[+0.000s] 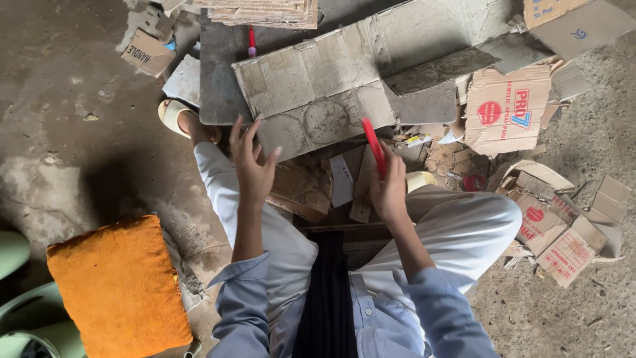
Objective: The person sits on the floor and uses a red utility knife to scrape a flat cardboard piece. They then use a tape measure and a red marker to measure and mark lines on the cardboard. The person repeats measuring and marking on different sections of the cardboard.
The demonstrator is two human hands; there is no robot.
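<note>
I see my right hand [389, 189] pinching a thin red plastic strip [373, 144], its long axis rising up and slightly left from the grip, while my left hand [252, 166] hovers spread and empty, apart, above the large grey flattened cardboard sheet [318, 86].

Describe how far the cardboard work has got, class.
Done: cut cardboard scraps lie between the knees. In hand: the right hand grips a flat red tool; the left hand is open and empty. Left: the large flattened grey-brown cardboard sheet is uncut.
</note>
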